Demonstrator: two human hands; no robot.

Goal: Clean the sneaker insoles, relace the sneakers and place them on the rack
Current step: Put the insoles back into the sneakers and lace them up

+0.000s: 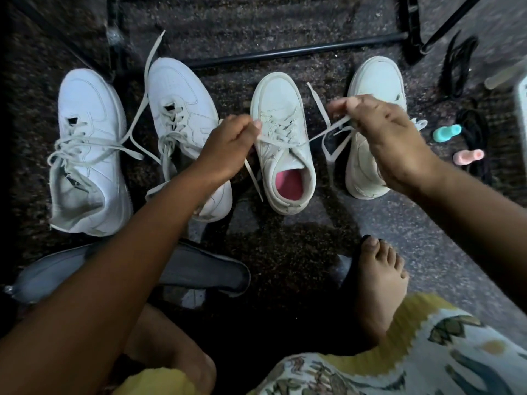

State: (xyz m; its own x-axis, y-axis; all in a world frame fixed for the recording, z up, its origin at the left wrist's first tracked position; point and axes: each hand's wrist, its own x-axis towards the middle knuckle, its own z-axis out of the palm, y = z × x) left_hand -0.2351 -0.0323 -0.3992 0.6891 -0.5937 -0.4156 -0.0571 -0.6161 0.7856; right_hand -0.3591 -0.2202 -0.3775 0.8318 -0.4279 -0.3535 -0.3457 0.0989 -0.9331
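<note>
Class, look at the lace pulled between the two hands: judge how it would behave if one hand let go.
Probably floppy: the lace runs straight only where the left hand and right hand pull it; its free end dangles. Likely light, being thin and flat.

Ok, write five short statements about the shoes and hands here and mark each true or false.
1. The left hand and right hand both pinch the lace of the sneaker with the pink insole. True.
2. The far-left sneaker has no lace. False: a loose lace is threaded through it.
3. A dark insole lies on the floor by the left arm. True.
4. The black laces lie left of all the shoes. False: they lie to the right of them.
5. The shoes sit on the rack. False: they stand on the floor in front of its bar.
</note>
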